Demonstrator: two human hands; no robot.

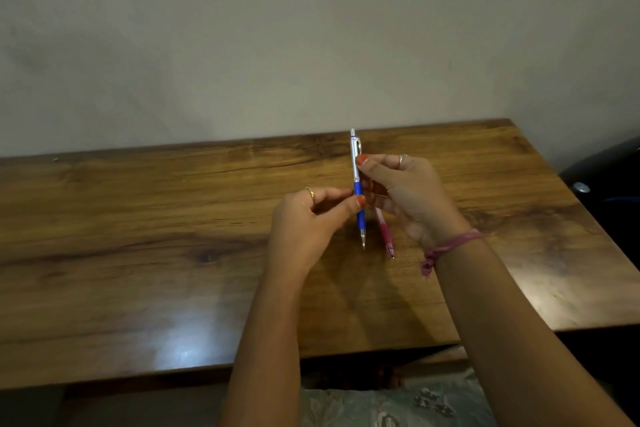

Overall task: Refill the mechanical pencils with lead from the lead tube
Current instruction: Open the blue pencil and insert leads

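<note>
Holding the blue mechanical pencil (357,184) upright above the wooden table (138,218), I pinch its blue rubber grip between the thumb and forefinger of my left hand (304,222), while my right hand (405,194) pinches the silver barrel higher up, thumb tip against it. It should be very light and stiff, the smooth barrel likely slick, so the rubber sleeve is the surer hold; the fine metal tip pointing down and any lead inside are, I judge, the fragile parts. It has a silver upper body with a clip, a slim cap end on top and a blue lower grip. A pink mechanical pencil (384,229) shows just beside it, partly hidden by my right hand; whether those fingers hold it I cannot tell. No lead tube is visible.
</note>
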